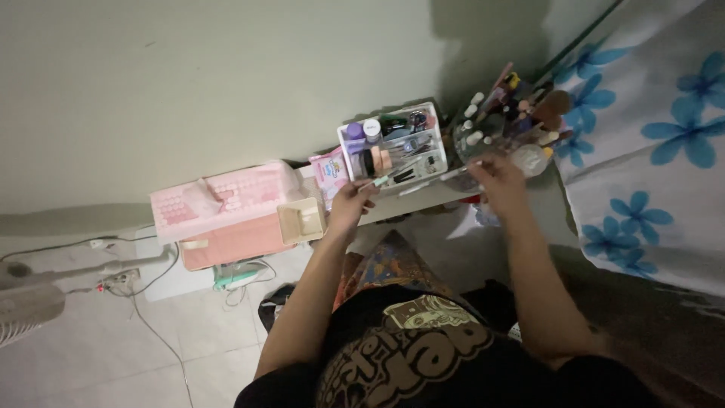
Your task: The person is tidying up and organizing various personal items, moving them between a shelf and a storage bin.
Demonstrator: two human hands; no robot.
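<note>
The left hand is pinching a thin green stick between its fingers. It could be a small brush or a pen; it is too small to tell. The stick is lying almost flat, and its long way is running from the fingers out to the right and a little up. Its tip is pointing at the front edge of a white tray and is just beside it.

The right hand is reaching out over a round clear holder. Its fingers are curled a bit, and something thin and pale seems to be at the fingertips, but I cannot tell if the hand is holding it.

The white tray is sitting on a low white bench by the wall. It is packed with little bottles, caps and tools. The round holder is crowded with brushes and tubes sticking up. A pink packet is leaning just left of the tray. Further left, a pink box is standing on the floor with a small cream box touching it. A blue flowered cloth is hanging on the right.
</note>
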